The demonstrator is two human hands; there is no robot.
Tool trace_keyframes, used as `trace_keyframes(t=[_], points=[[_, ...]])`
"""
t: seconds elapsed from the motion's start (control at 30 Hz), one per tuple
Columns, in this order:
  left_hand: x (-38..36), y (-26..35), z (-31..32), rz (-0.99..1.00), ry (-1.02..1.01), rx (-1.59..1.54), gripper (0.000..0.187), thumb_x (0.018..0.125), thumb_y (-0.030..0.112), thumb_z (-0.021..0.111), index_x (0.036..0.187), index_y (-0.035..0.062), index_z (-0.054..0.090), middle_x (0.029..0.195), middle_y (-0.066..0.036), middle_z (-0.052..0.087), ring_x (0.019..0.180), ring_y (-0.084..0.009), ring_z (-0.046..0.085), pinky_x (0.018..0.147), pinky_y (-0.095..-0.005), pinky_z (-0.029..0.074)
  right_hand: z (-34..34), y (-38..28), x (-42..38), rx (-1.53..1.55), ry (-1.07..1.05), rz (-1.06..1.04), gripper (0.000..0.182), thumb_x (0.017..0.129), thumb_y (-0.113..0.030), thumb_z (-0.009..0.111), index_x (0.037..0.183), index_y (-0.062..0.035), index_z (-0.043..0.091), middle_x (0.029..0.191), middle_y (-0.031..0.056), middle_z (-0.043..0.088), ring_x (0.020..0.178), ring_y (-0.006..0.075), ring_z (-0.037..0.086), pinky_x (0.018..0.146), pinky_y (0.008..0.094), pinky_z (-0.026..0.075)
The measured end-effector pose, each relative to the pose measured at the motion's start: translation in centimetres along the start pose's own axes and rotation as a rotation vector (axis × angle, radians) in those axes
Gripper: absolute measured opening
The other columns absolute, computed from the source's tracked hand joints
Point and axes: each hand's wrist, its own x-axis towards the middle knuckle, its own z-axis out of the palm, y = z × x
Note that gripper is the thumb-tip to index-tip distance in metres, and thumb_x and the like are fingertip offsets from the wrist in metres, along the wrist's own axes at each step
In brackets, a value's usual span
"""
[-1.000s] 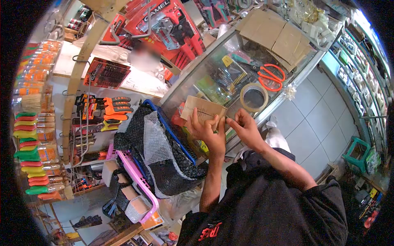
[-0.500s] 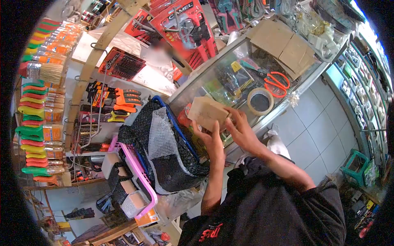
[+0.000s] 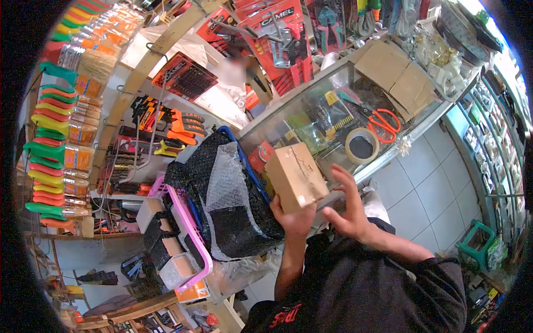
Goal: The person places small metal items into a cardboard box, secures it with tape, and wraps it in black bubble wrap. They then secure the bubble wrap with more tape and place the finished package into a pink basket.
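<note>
A small brown cardboard box point(image 3: 300, 175) is held up in front of my body, tilted, over the near edge of the glass counter. My left hand point(image 3: 297, 219) grips its lower end from below, the thumb along its left side. Just right of the box, my right hand point(image 3: 350, 208) is apart from it, fingers spread and holding nothing. Beyond that hand, a roll of tape point(image 3: 362, 146) and orange-handled scissors point(image 3: 384, 125) lie on the glass counter point(image 3: 266, 118).
Left of my hands stands a pink basket point(image 3: 206, 261) with bubble-wrapped packages point(image 3: 233, 191). Paint brushes point(image 3: 61, 150) hang in rows at far left. Flattened cardboard point(image 3: 397, 77) lies on the counter's far end. A green stool point(image 3: 476, 244) stands on the tiled floor at right.
My right hand has let go of the box and opened beside it. My left hand has shifted beneath the box, which is now turned with a longer face showing. The view has shifted slightly.
</note>
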Motion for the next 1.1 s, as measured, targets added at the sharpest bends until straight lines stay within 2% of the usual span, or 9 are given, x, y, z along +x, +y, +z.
trace_keyframes(t=[0.2, 0.27, 0.4, 0.53, 0.67, 0.7, 0.8, 1.0, 1.1], points=[[-2.2, -1.8, -4.1, 0.132, 0.053, 0.888, 0.066, 0.103, 0.035, 0.056, 0.158, 0.0045, 0.032, 0.155, -0.015, 0.043, 0.142, -0.0270, 0.042, 0.116, -0.0438, 0.035, 0.1, -1.0, 0.6, 0.427, 0.014, 0.354, 0.091, 0.088, -0.030, 0.078, 0.159, -0.0035, 0.027, 0.152, 0.0192, 0.042, 0.143, 0.0323, 0.042, 0.118, 0.0429, 0.032], [-2.3, -1.9, -0.5, 0.072, 0.091, 0.686, 0.073, 0.102, 0.033, 0.061, 0.160, 0.0044, 0.027, 0.158, -0.015, 0.039, 0.142, -0.0258, 0.041, 0.113, -0.0419, 0.038, -0.8, -0.8, 0.7, 0.631, 0.112, 0.471, 0.077, 0.094, -0.033, 0.068, 0.156, -0.0053, 0.032, 0.147, 0.0142, 0.049, 0.135, 0.0304, 0.050, 0.113, 0.0441, 0.039], [-2.3, 0.5, 4.2, 0.226, -0.024, 1.018, 0.079, 0.099, 0.028, 0.066, 0.161, 0.0052, 0.022, 0.160, -0.014, 0.033, 0.140, -0.0253, 0.041, 0.111, -0.0398, 0.040, -3.6, 1.1, 1.2, 1.162, 0.205, 0.758, 0.064, 0.099, -0.039, 0.055, 0.151, -0.0061, 0.039, 0.138, 0.0107, 0.055, 0.129, 0.0256, 0.054, 0.104, 0.0442, 0.047], [-3.8, 4.4, 6.4, 0.445, -0.017, 1.327, 0.068, 0.100, 0.030, 0.065, 0.155, 0.0025, 0.038, 0.156, -0.016, 0.039, 0.136, -0.0262, 0.046, 0.106, -0.0385, 0.043, -3.2, 0.5, 1.0, 0.702, 0.085, 0.553, 0.062, 0.099, -0.037, 0.058, 0.150, -0.0054, 0.042, 0.143, 0.0122, 0.056, 0.131, 0.0271, 0.055, 0.108, 0.0418, 0.044], [-5.5, 9.5, 8.4, 0.694, 0.159, 1.718, 0.048, 0.097, 0.027, 0.068, 0.136, 0.0016, 0.056, 0.144, -0.019, 0.052, 0.132, -0.0315, 0.049, 0.108, -0.0444, 0.041, -4.1, 2.2, 2.3, 1.080, 0.268, 0.786, 0.065, 0.101, -0.043, 0.057, 0.150, -0.0052, 0.040, 0.138, 0.0130, 0.057, 0.122, 0.0254, 0.061, 0.099, 0.0374, 0.052], [-5.7, 10.5, 9.2, 0.713, 0.262, 1.964, 0.046, 0.095, 0.029, 0.071, 0.131, 0.0021, 0.059, 0.138, -0.020, 0.056, 0.129, -0.0361, 0.051, 0.109, -0.0476, 0.039, -4.9, 1.9, 3.2, 1.066, 0.147, 0.757, 0.061, 0.102, -0.041, 0.056, 0.150, -0.0077, 0.041, 0.133, 0.0083, 0.059, 0.114, 0.0208, 0.062, 0.090, 0.0351, 0.054], [-5.1, 13.6, 8.9, 0.551, 0.334, 2.463, 0.073, 0.087, 0.034, 0.080, 0.147, 0.0078, 0.048, 0.150, -0.025, 0.044, 0.140, -0.0444, 0.039, 0.115, -0.0556, 0.031, -5.3, 0.6, 6.2, 0.772, 0.073, 0.711, 0.058, 0.102, -0.040, 0.056, 0.150, -0.0108, 0.042, 0.128, 0.0046, 0.060, 0.108, 0.0190, 0.062, 0.080, 0.0344, 0.054], [-0.7, 19.9, 4.4, 0.258, 0.244, 2.648, 0.089, 0.082, 0.033, 0.083, 0.157, 0.0159, 0.038, 0.160, -0.025, 0.032, 0.147, -0.0468, 0.031, 0.117, -0.0591, 0.028, -5.5, 2.1, 10.4, 0.314, -0.338, 0.484, 0.062, 0.098, -0.025, 0.067, 0.152, -0.0093, 0.039, 0.132, 0.0112, 0.057, 0.120, 0.0197, 0.055, 0.104, 0.0351, 0.043], [0.9, 21.7, 4.0, 0.347, 0.225, 2.535, 0.071, 0.083, 0.025, 0.080, 0.147, 0.0148, 0.052, 0.150, -0.022, 0.051, 0.136, -0.0424, 0.049, 0.109, -0.0548, 0.040, -4.6, 4.5, 11.0, 0.234, -0.385, 0.422, 0.061, 0.097, -0.018, 0.068, 0.151, -0.0120, 0.041, 0.128, 0.0103, 0.058, 0.115, 0.0185, 0.057, 0.102, 0.0335, 0.044]])
